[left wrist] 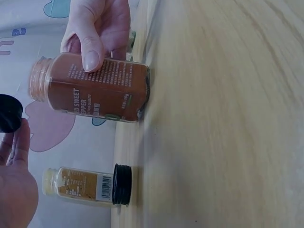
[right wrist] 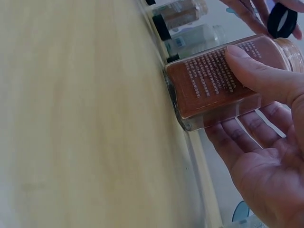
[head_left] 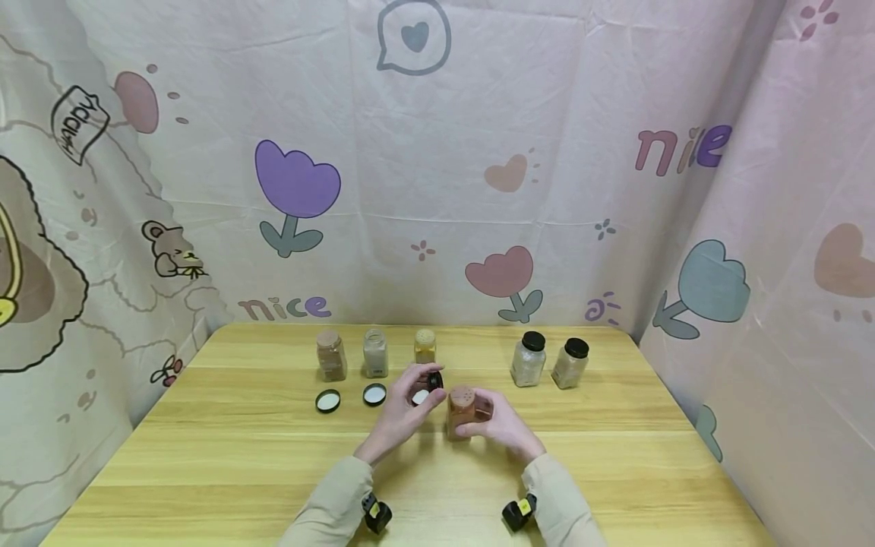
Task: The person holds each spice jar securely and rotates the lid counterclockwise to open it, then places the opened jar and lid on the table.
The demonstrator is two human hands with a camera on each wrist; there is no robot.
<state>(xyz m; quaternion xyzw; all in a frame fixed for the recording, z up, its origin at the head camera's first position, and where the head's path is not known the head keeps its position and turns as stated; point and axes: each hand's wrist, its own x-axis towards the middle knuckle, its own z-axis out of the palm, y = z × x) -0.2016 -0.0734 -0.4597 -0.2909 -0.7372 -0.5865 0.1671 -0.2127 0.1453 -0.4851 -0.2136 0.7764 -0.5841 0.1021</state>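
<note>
Powder jar (head_left: 460, 420), reddish brown with a holed top, was upright in our right hand (head_left: 504, 422), thumb and fingers gripping its sides; we could not tell whether its base met the table (head_left: 239, 471). Just left of it, our left hand (head_left: 399, 408) pinched a black lid (head_left: 435, 381) between finger and thumb. Behind, toward the left, we had a yellow jar (head_left: 425, 348), a pale jar (head_left: 375, 360) and a brown jar (head_left: 333, 360), with loose lids (head_left: 327, 401) in front of the last two. Two black-capped jars (head_left: 529, 365) stood back on the right.
</note>
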